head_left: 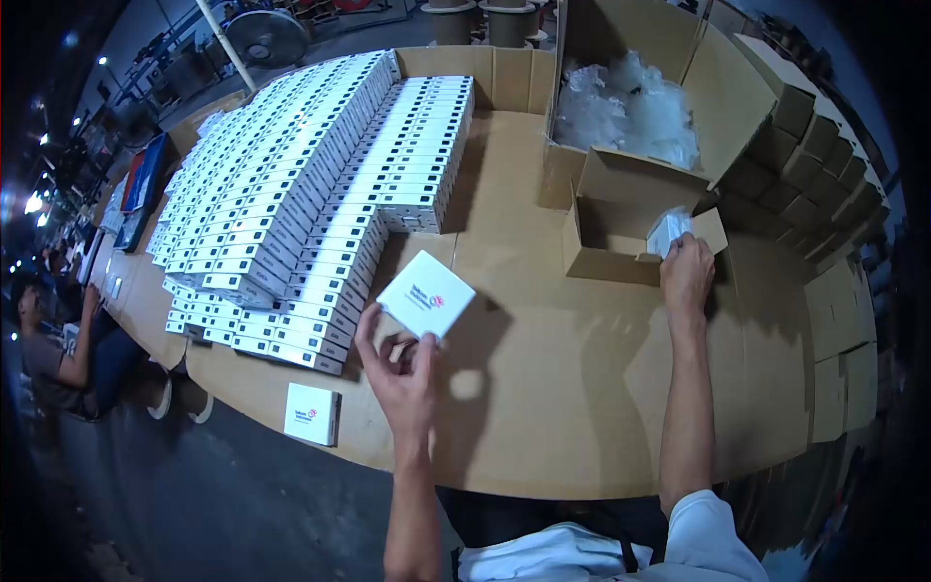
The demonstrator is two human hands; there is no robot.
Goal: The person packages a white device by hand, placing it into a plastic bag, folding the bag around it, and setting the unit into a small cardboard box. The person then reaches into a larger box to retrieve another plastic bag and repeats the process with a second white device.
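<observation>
A small white box [427,295] with a red logo is pinched by its edges between the fingers of my left hand [396,364], tilted above the table. My right hand [687,272] is closed on a white box in clear plastic [669,231], at the right end of an open cardboard carton [613,262]. Its fingertips are partly hidden. Another small white box [310,414] lies at the table's near edge, left of my left hand. Many matching white boxes [320,223] stand in stacked rows on the left.
Behind the carton stands a larger cardboard box [558,165] holding crumpled clear plastic bags [630,107]. Brown cartons [800,160] are piled at the right. The table [543,388] is covered with cardboard. A person [73,349] sits at the far left.
</observation>
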